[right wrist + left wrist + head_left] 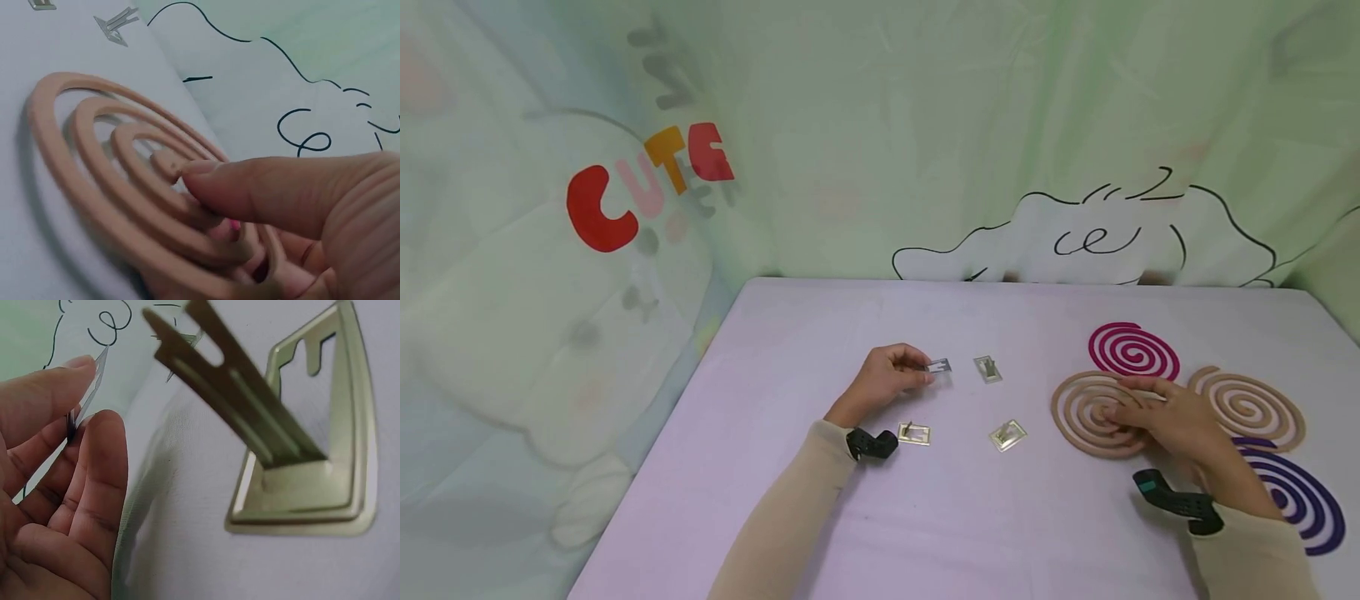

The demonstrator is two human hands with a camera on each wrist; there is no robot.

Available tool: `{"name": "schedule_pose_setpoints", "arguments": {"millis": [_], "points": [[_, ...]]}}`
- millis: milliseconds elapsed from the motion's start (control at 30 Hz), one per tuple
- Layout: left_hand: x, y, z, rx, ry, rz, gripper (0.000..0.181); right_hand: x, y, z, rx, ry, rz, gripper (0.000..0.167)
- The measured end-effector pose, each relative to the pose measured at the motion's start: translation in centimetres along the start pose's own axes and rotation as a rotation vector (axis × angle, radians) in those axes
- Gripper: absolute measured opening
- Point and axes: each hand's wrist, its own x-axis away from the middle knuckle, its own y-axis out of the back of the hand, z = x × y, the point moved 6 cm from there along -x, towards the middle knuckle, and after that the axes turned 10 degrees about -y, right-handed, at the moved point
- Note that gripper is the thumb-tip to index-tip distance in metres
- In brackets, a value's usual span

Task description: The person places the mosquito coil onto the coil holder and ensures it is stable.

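Note:
My left hand pinches a small metal stand between thumb and fingers, seen edge-on in the left wrist view. Below that hand lies another metal stand with its prong raised; it looms large in the left wrist view. Two more stands lie to the right. My right hand grips a tan spiral coil, thumb near its centre and fingers partly hidden beneath. In the right wrist view the coil is tilted above the table.
A magenta coil lies behind the held one. Another tan coil and a purple coil lie at the right, partly behind my right hand and forearm. A printed curtain hangs along the table's far edge.

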Motion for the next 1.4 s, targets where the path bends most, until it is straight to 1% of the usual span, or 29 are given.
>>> {"name": "schedule_pose_setpoints", "arguments": {"millis": [133,200,233,400,467,600,667,800,900,1000,1200,1333,1400], "points": [[0.1,-0.2,-0.1,0.053,0.012,-0.015,0.023,-0.2,-0.6,-0.1,-0.205,0.034,0.072,0.042],[0.1,-0.3,-0.1,0.083,0.012,-0.019,0.022,-0.3,-0.9,-0.2,-0.296,0.025,0.106,0.038],[0.1,-0.3,-0.1,0.093,0.012,-0.019,0.021,-0.3,-1.0,-0.2,-0.329,0.019,0.117,0.038],[0.1,-0.6,0.0,0.125,0.007,-0.022,0.020,-0.3,-1.7,0.3,-0.353,0.008,0.122,0.041],[0.1,-0.7,0.0,0.132,0.005,-0.028,0.020,-0.2,-1.9,0.7,-0.369,0.019,0.132,0.041],[-0.1,-0.7,-0.1,0.149,-0.009,-0.045,0.020,-0.2,-2.3,1.4,-0.445,0.053,0.167,0.039],[-0.1,-0.8,-0.2,0.158,-0.018,-0.050,0.020,-0.2,-2.5,1.7,-0.461,0.062,0.177,0.038],[-0.2,-0.9,-0.2,0.163,-0.024,-0.057,0.018,-0.3,-2.7,2.2,-0.469,0.059,0.168,0.035],[-0.3,-1.0,-0.2,0.160,-0.020,-0.056,0.017,-0.3,-3.1,2.4,-0.499,0.049,0.175,0.034],[-0.2,-1.2,-0.4,0.146,-0.024,-0.040,0.017,-0.2,-3.5,2.8,-0.528,0.048,0.195,0.036],[-0.2,-1.6,-0.9,0.067,-0.038,0.005,0.018,-0.1,-4.3,3.5,-0.581,0.073,0.233,0.039],[-0.1,-2.0,-0.9,0.047,-0.018,0.018,0.019,0.0,-4.9,3.8,-0.561,0.066,0.234,0.044],[0.0,-2.0,-1.0,0.060,-0.004,0.020,0.020,0.0,-5.3,4.2,-0.537,0.056,0.225,0.052]]}}
